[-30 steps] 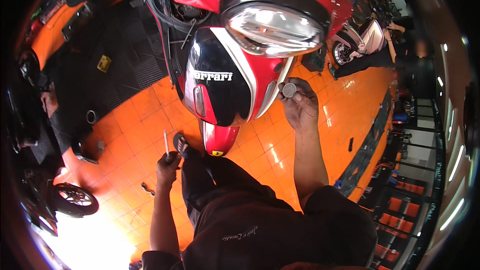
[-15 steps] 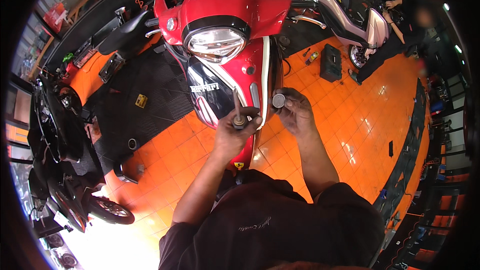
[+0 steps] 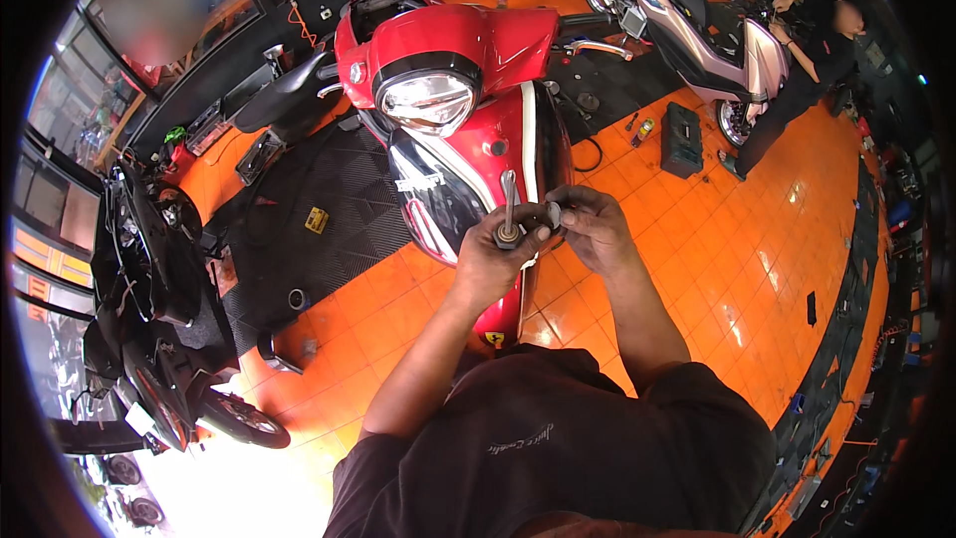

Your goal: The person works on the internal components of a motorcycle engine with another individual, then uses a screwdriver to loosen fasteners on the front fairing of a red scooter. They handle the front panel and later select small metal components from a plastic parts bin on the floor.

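My left hand (image 3: pixel 495 259) grips a metal ratchet tool (image 3: pixel 509 207) that stands upright, its round head at my fingers. My right hand (image 3: pixel 595 226) holds a small round metal piece (image 3: pixel 553 214) right beside the tool's head. Both hands meet in front of a red scooter (image 3: pixel 468 90) with a round headlamp (image 3: pixel 428 100) and a black and white front panel. My forearms come up from my dark shirt at the bottom.
A black ribbed mat (image 3: pixel 299 219) lies under the scooter on orange floor tiles (image 3: pixel 737 269). A black scooter (image 3: pixel 149 279) stands at the left. A pink scooter (image 3: pixel 697 30) stands at the back right, with a person (image 3: pixel 807 60) crouched at it. A dark toolbox (image 3: pixel 683 137) sits nearby.
My left hand rose from the floor with the tool and joined my right hand in front of the scooter. The view tilted so the scooter sits farther away.
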Demonstrator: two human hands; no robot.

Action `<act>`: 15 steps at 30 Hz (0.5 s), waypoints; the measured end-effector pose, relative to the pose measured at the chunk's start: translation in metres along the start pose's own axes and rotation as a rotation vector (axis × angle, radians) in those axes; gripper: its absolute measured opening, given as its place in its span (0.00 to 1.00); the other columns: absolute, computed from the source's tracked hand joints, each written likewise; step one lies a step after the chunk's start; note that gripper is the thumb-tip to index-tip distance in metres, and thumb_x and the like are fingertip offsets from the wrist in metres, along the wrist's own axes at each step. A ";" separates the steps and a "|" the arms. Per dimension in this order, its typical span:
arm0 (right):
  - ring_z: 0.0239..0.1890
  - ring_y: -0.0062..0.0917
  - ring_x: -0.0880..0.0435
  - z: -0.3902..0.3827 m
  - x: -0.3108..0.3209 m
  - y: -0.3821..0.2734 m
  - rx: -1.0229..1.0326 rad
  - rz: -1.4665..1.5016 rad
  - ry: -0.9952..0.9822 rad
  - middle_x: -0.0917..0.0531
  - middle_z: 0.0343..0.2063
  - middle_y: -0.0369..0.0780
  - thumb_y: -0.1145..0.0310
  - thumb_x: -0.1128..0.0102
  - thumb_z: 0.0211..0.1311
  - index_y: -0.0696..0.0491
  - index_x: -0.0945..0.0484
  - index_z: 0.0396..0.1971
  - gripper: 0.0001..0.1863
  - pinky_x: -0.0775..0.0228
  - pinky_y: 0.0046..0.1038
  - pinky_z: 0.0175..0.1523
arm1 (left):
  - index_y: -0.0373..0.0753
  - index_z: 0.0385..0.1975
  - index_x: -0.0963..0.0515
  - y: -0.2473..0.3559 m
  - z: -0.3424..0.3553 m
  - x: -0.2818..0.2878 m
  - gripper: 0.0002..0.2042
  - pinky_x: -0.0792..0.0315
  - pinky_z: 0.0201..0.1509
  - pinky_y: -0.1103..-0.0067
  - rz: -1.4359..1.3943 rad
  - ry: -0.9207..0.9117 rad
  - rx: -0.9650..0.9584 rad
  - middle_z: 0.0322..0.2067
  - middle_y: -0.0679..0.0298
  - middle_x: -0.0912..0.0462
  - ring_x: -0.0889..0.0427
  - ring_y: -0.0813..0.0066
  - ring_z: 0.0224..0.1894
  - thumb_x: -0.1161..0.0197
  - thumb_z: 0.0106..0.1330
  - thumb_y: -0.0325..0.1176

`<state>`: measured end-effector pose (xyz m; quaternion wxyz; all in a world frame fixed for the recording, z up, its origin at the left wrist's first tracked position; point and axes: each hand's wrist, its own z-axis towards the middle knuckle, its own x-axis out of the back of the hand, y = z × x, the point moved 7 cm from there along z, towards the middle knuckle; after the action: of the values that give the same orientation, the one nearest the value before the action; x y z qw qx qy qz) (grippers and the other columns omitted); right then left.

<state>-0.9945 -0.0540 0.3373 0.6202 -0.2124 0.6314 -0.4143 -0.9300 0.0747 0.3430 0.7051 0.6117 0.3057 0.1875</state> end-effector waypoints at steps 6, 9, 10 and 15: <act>0.41 0.26 0.18 -0.005 -0.002 0.002 -0.048 0.022 -0.007 0.18 0.36 0.40 0.75 0.35 0.58 0.61 0.22 0.45 0.15 0.25 0.31 0.49 | 0.35 0.46 0.20 0.001 -0.006 -0.004 0.12 0.27 0.41 0.86 -0.047 -0.007 0.076 0.34 0.68 0.16 0.22 0.86 0.35 0.33 0.64 0.29; 0.41 0.26 0.18 -0.007 -0.003 0.001 -0.017 0.016 -0.003 0.18 0.36 0.40 0.75 0.35 0.58 0.61 0.23 0.45 0.15 0.24 0.31 0.48 | 0.35 0.46 0.21 -0.003 -0.006 -0.002 0.12 0.26 0.41 0.86 -0.072 -0.001 0.086 0.35 0.68 0.16 0.22 0.87 0.36 0.33 0.64 0.30; 0.41 0.26 0.18 -0.007 -0.004 0.000 -0.013 0.011 -0.003 0.18 0.36 0.40 0.75 0.35 0.58 0.61 0.22 0.45 0.15 0.24 0.31 0.48 | 0.35 0.46 0.21 -0.004 -0.006 -0.002 0.13 0.26 0.40 0.86 -0.077 0.004 0.084 0.35 0.67 0.16 0.22 0.86 0.36 0.33 0.64 0.30; 0.40 0.25 0.18 -0.007 -0.009 -0.001 -0.013 -0.031 -0.003 0.18 0.35 0.40 0.77 0.36 0.58 0.61 0.22 0.44 0.14 0.24 0.30 0.47 | 0.34 0.46 0.22 -0.006 -0.007 -0.001 0.13 0.25 0.41 0.85 -0.180 -0.006 0.069 0.37 0.66 0.16 0.20 0.83 0.38 0.33 0.63 0.29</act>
<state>-1.0006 -0.0458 0.3421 0.6132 -0.2267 0.6299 -0.4193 -0.9362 0.0778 0.3371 0.6985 0.6063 0.3637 0.1110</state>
